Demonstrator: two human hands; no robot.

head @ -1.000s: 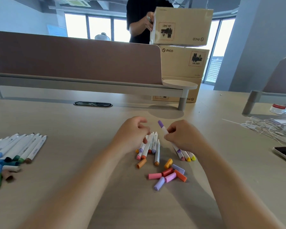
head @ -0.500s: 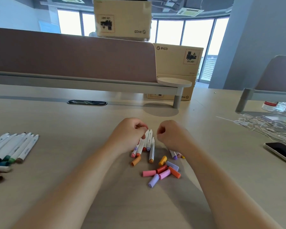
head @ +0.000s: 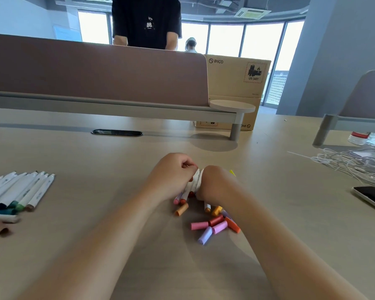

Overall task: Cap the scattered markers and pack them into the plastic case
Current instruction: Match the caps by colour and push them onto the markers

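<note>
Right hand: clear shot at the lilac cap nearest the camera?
Probably yes. The lilac cap lies bare at the near edge of the cap pile, nothing over it. But the right hand seems to grip a yellow-tipped marker.

This is looking like an open-plan office: a long pale desk (head: 74, 159) is stretching away to a brown divider screen (head: 95, 72), with a cable port (head: 117, 133) lying just near it. Shipping cartons (head: 236, 79) are sitting at far right, tall windows (head: 225, 40) are glowing behind, and a ceiling air unit (head: 252, 13) is hanging overhead.
</note>
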